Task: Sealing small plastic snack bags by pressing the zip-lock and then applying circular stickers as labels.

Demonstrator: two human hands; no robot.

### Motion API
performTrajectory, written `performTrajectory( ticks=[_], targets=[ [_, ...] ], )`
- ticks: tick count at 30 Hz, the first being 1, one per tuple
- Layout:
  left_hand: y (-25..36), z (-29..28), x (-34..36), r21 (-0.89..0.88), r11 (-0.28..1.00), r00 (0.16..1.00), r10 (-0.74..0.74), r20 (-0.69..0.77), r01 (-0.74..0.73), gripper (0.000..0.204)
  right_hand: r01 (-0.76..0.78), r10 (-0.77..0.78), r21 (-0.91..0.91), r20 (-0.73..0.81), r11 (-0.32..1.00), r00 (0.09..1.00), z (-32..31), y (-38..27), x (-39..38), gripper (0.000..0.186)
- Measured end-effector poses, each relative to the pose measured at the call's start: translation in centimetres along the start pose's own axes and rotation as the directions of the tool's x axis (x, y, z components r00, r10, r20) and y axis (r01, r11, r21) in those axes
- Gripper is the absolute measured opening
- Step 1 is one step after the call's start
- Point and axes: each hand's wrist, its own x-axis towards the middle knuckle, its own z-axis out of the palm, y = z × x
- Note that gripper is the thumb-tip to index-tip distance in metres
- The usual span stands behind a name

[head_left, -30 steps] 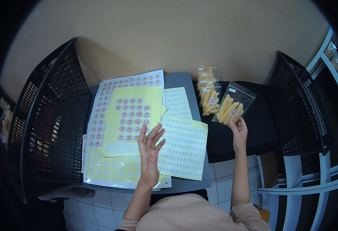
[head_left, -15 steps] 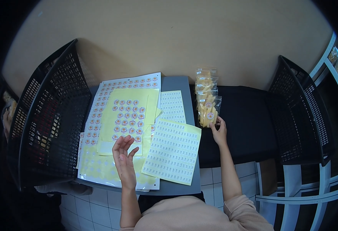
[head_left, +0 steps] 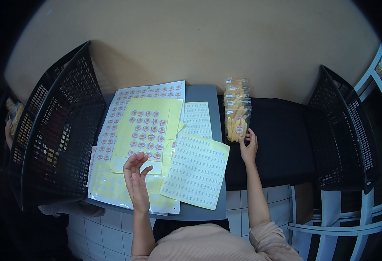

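Note:
My right hand [head_left: 249, 148] grips the lower right corner of a clear bag of yellow stick-shaped snacks [head_left: 238, 127] with thumb and fingers. A round sticker is on that bag. It lies at the near end of a row of overlapping similar bags [head_left: 235, 89] on a black cloth surface. My left hand [head_left: 137, 180] hovers over the sticker sheets, fingers apart and slightly bent. I see nothing clearly held in it. Below it lies a yellow backing sheet with round stickers [head_left: 145, 130], on a larger white sticker sheet [head_left: 115, 98].
Sheets of small printed labels [head_left: 195, 172] lie across the grey table's [head_left: 202, 93] right part. Black plastic baskets stand at left [head_left: 60, 130] and right [head_left: 343, 126]. Beyond the left basket, another person's hand [head_left: 9, 137] is near a bag. White rack bars [head_left: 338, 228] are at lower right.
The front snack bag now lies straighter and closer over the row, with my right hand still at its lower corner. My left hand has moved slightly left and stays open.

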Motion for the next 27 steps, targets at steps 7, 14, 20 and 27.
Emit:
performTrajectory(
  ticks=[7, 14, 20, 27],
  targets=[
    [-0.2, -2.1, 0.0, 0.029, 1.0, 0.997, 0.011, -0.079, -0.009, 0.049, -0.004, 0.003, -0.03, -0.021, 1.0, 1.0, 0.3, -0.3, -1.0, 0.045],
    [1.7, -6.7, -0.6, 0.094, 0.989, 0.957, 0.138, -0.254, -0.117, 0.054, -0.017, 0.014, -0.072, -0.034, 0.997, 0.999, 0.9, -0.5, -1.4, 0.042],
    [6.0, -14.3, -4.3, 0.314, 0.822, 0.716, 0.569, -0.405, -0.476, 0.041, 0.033, -0.044, -0.23, -0.045, 0.973, 0.998, -1.5, -2.2, -2.2, 0.048],
    [18.7, -25.4, -8.4, 0.47, 0.344, 0.229, 0.931, -0.285, -0.813, 0.027, 0.237, -0.258, -0.249, -0.055, 0.939, 0.964, -5.0, -16.6, -4.4, 0.041]
  ],
)
